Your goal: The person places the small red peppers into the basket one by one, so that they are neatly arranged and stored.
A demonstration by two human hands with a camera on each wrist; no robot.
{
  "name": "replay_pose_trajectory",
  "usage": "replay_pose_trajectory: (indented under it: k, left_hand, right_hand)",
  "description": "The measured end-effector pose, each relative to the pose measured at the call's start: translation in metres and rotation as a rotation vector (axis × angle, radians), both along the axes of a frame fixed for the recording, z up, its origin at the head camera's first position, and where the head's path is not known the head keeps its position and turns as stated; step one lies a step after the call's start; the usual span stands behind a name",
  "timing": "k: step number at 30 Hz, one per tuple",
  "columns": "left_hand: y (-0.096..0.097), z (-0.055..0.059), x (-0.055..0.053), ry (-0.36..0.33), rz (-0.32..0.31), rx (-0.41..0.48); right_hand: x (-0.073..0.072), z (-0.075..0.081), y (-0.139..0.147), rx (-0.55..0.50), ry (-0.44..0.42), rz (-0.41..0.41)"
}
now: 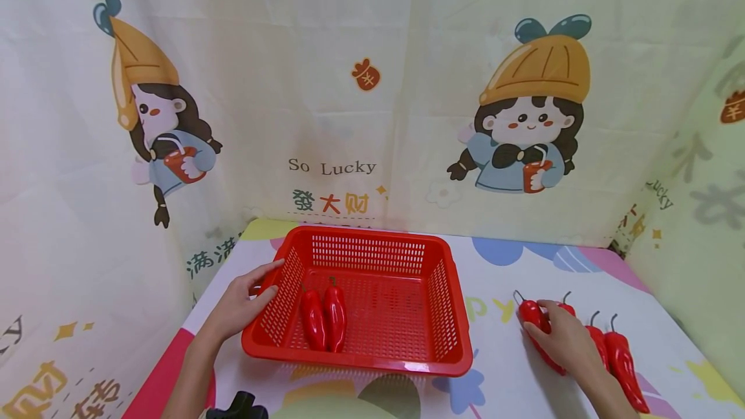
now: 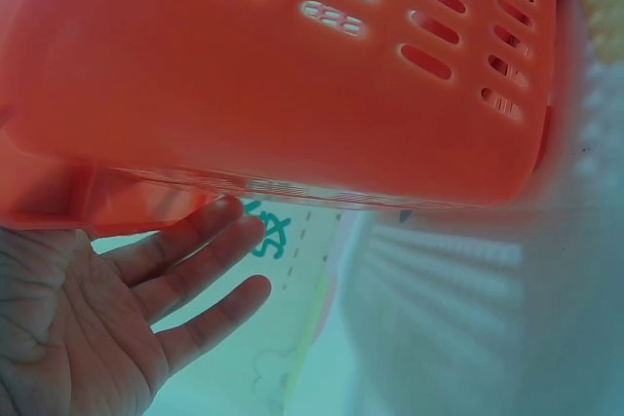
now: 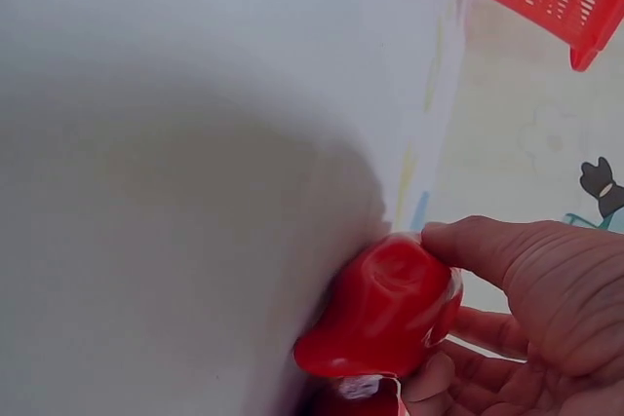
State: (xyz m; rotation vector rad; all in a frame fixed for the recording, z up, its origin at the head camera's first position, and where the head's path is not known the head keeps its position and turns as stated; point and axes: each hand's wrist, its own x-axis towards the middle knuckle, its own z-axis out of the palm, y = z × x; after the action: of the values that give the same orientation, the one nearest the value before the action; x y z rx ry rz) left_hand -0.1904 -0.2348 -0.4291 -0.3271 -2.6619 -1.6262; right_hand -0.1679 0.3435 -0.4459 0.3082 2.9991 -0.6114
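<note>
A red plastic basket (image 1: 384,362) with slotted walls stands on the table, two glossy red chili peppers (image 1: 314,321) lying side by side at its left. At the basket's left rim is my left hand (image 1: 237,306), its fingers extended and spread; the left wrist view shows them beside the outer wall. To the right of the basket, my right hand (image 1: 566,340) grips a red chili pepper (image 3: 385,314) between thumb and fingers, low over the table. More red chili peppers (image 1: 623,364) with dark curved stems lie around and beyond this hand, partly hidden by it.
The table (image 1: 495,374) has a colourful printed cover. Pale printed curtains (image 1: 407,115) close in the back and both sides. A small black object (image 1: 240,406) shows at the bottom edge near my left forearm.
</note>
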Motion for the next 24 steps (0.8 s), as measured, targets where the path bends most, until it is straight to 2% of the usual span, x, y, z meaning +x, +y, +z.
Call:
replay_pose_trajectory:
  k: [16, 24]
  left_hand:
    - [-0.001, -0.001, -0.001, -0.012, -0.006, 0.010]
    - [-0.001, -0.001, 0.000, -0.013, -0.004, 0.002]
  right_hand:
    - [0.003, 0.014, -0.012, 0.000, 0.038, 0.012]
    - [0.006, 0.025, -0.021, -0.002, 0.109, 0.054]
